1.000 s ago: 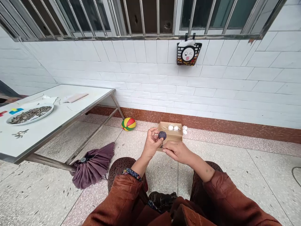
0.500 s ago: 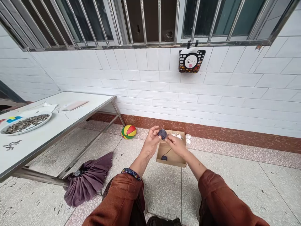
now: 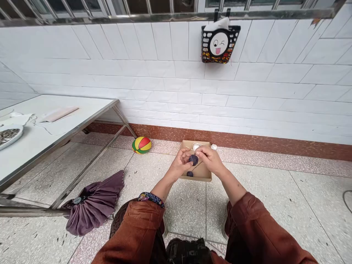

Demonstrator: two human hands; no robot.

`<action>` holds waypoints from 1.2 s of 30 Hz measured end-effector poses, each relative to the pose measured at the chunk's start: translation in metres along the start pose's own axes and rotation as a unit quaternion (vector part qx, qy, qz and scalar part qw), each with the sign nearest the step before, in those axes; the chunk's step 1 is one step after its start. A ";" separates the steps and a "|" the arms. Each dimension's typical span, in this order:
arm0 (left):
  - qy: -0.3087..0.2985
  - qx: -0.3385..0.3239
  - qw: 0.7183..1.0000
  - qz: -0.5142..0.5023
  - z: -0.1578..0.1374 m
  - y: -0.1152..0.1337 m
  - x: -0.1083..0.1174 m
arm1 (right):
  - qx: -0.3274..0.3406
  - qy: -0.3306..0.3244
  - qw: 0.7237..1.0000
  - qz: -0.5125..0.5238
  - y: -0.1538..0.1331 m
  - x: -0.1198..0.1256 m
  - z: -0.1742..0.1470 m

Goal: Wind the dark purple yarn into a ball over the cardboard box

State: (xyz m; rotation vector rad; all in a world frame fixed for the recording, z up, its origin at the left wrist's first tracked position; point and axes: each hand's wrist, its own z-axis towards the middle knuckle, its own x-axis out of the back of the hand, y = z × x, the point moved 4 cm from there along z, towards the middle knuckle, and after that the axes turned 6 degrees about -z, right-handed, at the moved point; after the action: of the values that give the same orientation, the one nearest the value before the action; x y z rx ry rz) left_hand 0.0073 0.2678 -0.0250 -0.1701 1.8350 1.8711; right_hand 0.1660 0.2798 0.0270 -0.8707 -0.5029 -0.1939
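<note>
My left hand (image 3: pixel 178 167) is closed around a dark purple-grey ball of yarn (image 3: pixel 193 160), gripping it between thumb and fingers. Beside it my right hand (image 3: pixel 211 160) pinches at the ball's upper right, with the yarn strand at its fingertips. Both hands are over a shallow cardboard box (image 3: pixel 205 176) on the floor. Inside the box lies a smaller dark yarn ball (image 3: pixel 189 173), and a dark strand runs up from near it towards my right hand. White yarn (image 3: pixel 196 146) shows at the back of the box, partly hidden by my fingers.
Outside the box's right corner is a white ball (image 3: pixel 213 147). A striped ball (image 3: pixel 142 145) rests near the wall. At left stand a white table (image 3: pixel 63 123) with a plate of seeds (image 3: pixel 11 135) and a folded purple umbrella (image 3: pixel 96 205). A black basket (image 3: pixel 220 44) hangs from the window bars.
My view has tipped downwards. The yarn ball, still in my left hand, has come lower over the box, and my right hand has shifted to its upper side.
</note>
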 end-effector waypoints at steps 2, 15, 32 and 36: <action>-0.054 0.020 0.998 -0.029 -0.004 -0.004 -0.009 | -0.048 0.029 0.998 -0.004 0.021 0.002 0.001; 0.095 -0.013 0.990 -0.107 0.012 0.005 0.003 | -0.045 -0.144 0.988 -0.043 0.025 -0.031 -0.036; -0.056 0.054 0.996 -0.051 -0.012 0.002 -0.014 | -0.130 -0.053 0.989 0.034 0.032 -0.011 -0.022; 0.006 0.028 0.995 -0.092 -0.012 0.005 -0.006 | -0.140 -0.093 0.986 0.013 0.040 -0.028 -0.028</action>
State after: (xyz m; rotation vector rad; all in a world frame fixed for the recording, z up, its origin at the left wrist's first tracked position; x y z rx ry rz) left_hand 0.0073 0.2552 -0.0190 -0.3202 1.8126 1.6949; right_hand 0.1652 0.2824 -0.0291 -1.1771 -0.6489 -0.1629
